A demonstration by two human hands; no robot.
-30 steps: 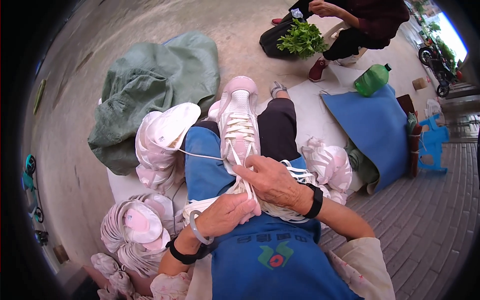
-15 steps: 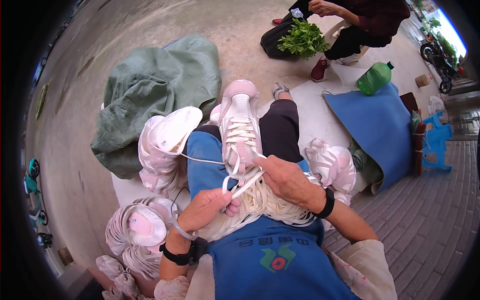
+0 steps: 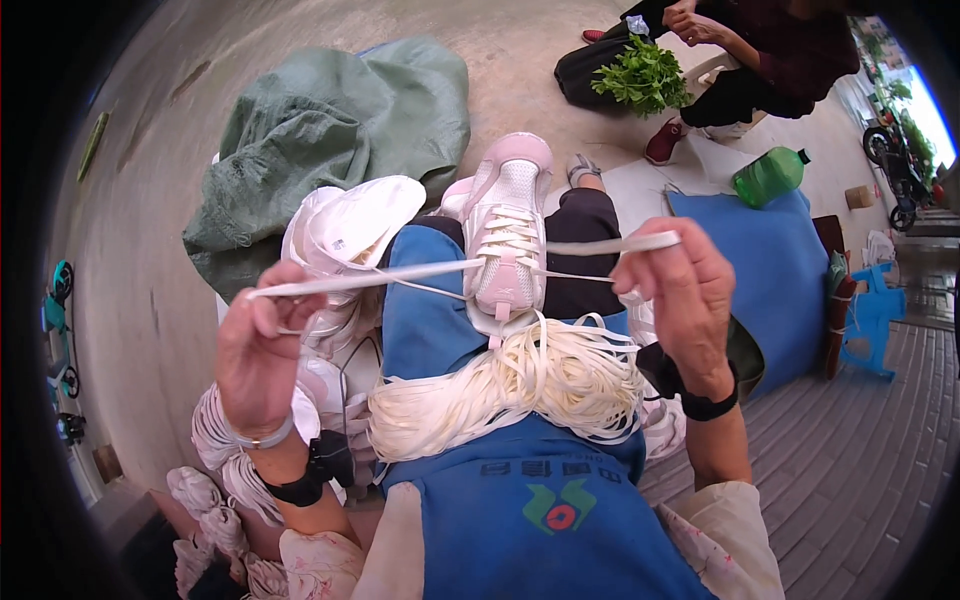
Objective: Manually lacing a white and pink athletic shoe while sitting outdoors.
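A pink and white sneaker [image 3: 508,225] lies between my knees, toe pointing away, with cream lacing crossed over its front. Shoelace ends [image 3: 390,275] run out from both sides of it, stretched nearly level. My left hand [image 3: 262,350] is closed on the left lace, and my right hand [image 3: 685,295] grips the other, its fingers curled over the lace. Both hands are raised apart, one on each side of the shoe. Across my lap, over the blue apron [image 3: 540,480], rests a thick bundle of loose cream laces [image 3: 510,390].
Stacked white and pink shoe pieces [image 3: 355,225] stand left of my knee, below a crumpled green tarp [image 3: 340,130]. Ahead right, a person [image 3: 770,60] sits by leafy greens [image 3: 640,78]. A green bottle [image 3: 770,178] lies on a blue sheet [image 3: 765,260], near a blue stool [image 3: 870,320].
My hands have moved from close together near the shoe's heel end to wide apart, drawing the laces out taut. The view has shifted slightly.
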